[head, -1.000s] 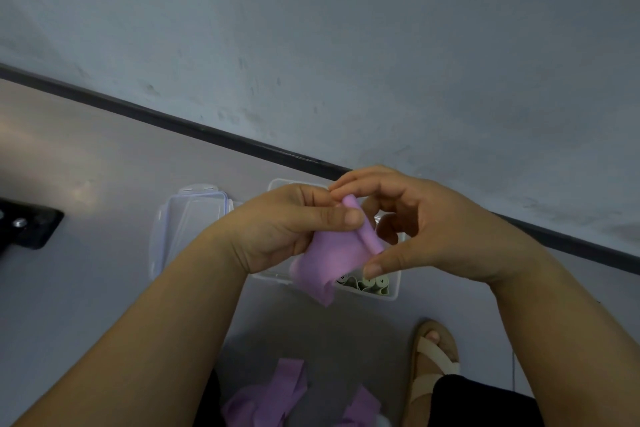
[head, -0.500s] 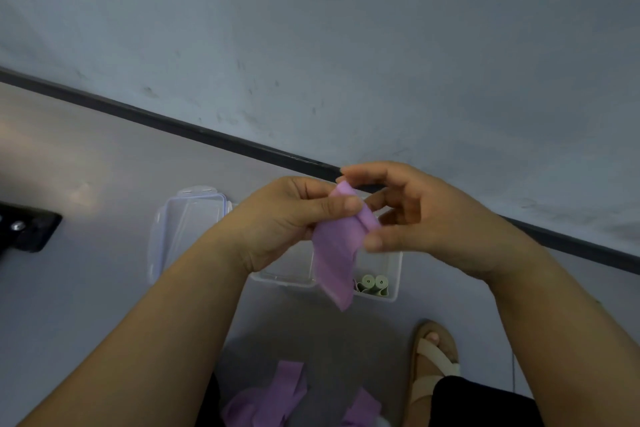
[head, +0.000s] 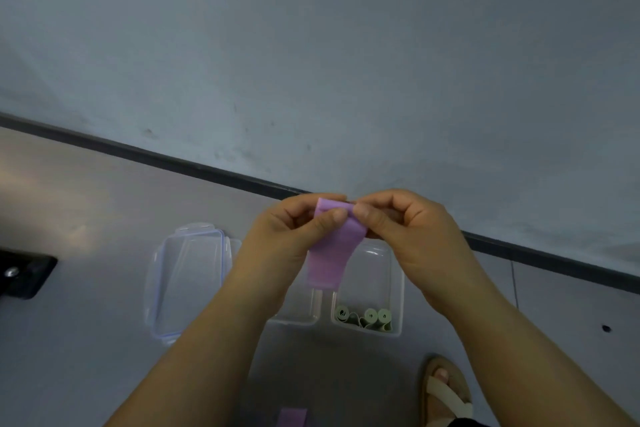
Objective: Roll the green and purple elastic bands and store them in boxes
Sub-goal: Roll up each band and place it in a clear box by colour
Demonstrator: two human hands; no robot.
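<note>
I hold a purple elastic band (head: pixel 329 253) up in the air in front of me. My left hand (head: pixel 287 239) pinches its top edge between thumb and fingers, and my right hand (head: pixel 408 229) pinches the same edge from the other side. The rest of the band hangs down flat. Below it on the floor stands a clear box (head: pixel 394 274) with two compartments. The right compartment holds three rolled green bands (head: pixel 365 317). The left compartment is partly hidden by my left arm.
The clear box lid (head: pixel 187 281) lies on the floor to the left of the box. Another purple band (head: pixel 292 418) shows at the bottom edge. A sandalled foot (head: pixel 445 392) is at the lower right, a black object (head: pixel 24 274) at the far left. The wall's dark skirting runs behind.
Both hands have risen and drawn together at the band's top edge. The band now hangs straight instead of bunched, and the green rolls below have come into view.
</note>
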